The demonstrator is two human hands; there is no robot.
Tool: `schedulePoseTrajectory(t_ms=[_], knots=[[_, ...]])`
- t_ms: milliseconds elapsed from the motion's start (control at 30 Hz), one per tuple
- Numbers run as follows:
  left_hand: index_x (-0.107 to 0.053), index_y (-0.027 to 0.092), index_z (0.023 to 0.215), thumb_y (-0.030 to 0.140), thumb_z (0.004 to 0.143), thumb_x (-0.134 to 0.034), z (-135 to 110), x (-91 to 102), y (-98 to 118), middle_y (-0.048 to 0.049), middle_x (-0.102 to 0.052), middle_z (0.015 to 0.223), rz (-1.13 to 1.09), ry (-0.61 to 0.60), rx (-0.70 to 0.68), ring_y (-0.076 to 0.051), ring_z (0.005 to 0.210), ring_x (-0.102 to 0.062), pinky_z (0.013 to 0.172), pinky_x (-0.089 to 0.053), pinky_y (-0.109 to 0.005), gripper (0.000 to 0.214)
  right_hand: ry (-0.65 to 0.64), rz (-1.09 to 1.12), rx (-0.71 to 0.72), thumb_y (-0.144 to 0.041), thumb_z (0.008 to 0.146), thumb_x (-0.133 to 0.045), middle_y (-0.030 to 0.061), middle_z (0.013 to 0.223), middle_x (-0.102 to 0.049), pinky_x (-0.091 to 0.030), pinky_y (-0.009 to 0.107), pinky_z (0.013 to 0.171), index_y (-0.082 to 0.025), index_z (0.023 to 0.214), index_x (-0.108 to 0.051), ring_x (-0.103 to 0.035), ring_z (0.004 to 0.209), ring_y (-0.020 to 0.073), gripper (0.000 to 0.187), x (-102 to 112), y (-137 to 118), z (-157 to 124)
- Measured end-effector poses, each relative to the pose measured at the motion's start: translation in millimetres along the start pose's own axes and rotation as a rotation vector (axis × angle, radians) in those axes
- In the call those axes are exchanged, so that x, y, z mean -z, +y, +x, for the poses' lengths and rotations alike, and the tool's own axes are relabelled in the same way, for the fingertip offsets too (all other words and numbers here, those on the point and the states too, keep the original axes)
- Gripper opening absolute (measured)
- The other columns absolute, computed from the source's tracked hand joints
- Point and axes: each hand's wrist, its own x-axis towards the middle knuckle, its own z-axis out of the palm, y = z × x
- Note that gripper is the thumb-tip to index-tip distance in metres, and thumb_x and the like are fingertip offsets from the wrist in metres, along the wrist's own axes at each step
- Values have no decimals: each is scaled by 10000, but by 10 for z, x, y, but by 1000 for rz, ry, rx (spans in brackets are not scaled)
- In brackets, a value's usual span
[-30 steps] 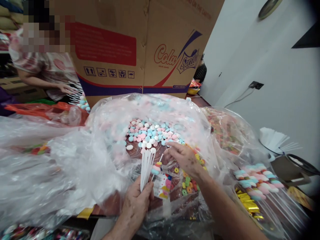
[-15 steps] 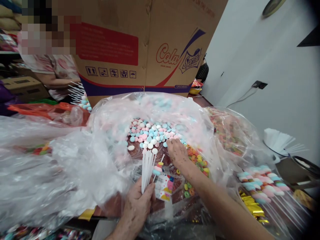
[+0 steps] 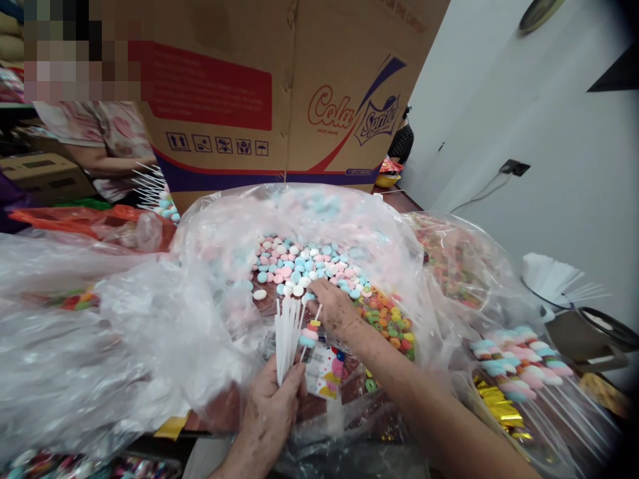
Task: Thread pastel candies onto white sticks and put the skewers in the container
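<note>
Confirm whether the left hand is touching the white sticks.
Touching. The head view shows the left hand closed around the lower ends of the white sticks.

Left hand [image 3: 272, 406] sits near, low in the middle, coming up off the near edge on a short stretch of left wrist [image 3: 243, 456]. Back of the hand up, fingers curled in tight, left thumb [image 3: 298, 374] clamped across the top: a firm, closed grip. Now the right forearm [image 3: 439, 419], bare, sweeping in from the near right corner and running diagonally far and left. Right hand [image 3: 333, 309] lies farther out than the left, palm down, wrist almost straight, fingertips [image 3: 313, 301] bunched into a pinch pointing left (its thumb is tucked out of sight underneath). The hands are close, not touching.
</note>
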Motion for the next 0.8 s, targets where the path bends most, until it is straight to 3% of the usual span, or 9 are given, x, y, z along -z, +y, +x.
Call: schedulePoseTrajectory(t_ms=[167,400,667,800], knots=[[-589,190,742,434,741,-702,-3,-8,-14,80,-521,448,-16,-10,-23,-52,290,-333,311,-207,-170,268,-46,-88,53,-72,889,-513,93,984,-626,-449,315,781,-162,994,-608,-559,901,225,168,-52,-30,56],[-599,190,748,450,734,-712,18,16,-31,79,-533,463,-2,-32,2,-56,290,-340,297,-215,-170,284,-130,-227,341,-83,897,-564,114,996,-622,-461,340,839,-147,965,-647,-566,938,239,125,114,108,-190],[-567,198,676,486,709,-712,-18,-1,84,84,-495,424,23,-9,-5,-57,282,-338,315,-233,-182,324,-241,-163,236,-3,855,-508,71,966,-609,-447,297,812,-168,933,-645,-560,912,196,228,393,359,-593],[-549,207,635,520,655,-714,-31,-39,144,85,-477,398,25,25,7,-60,267,-326,307,-221,-184,354,-149,-76,99,-19,859,-489,64,973,-603,-462,320,851,-175,1001,-642,-576,928,197,261,465,413,-593]])
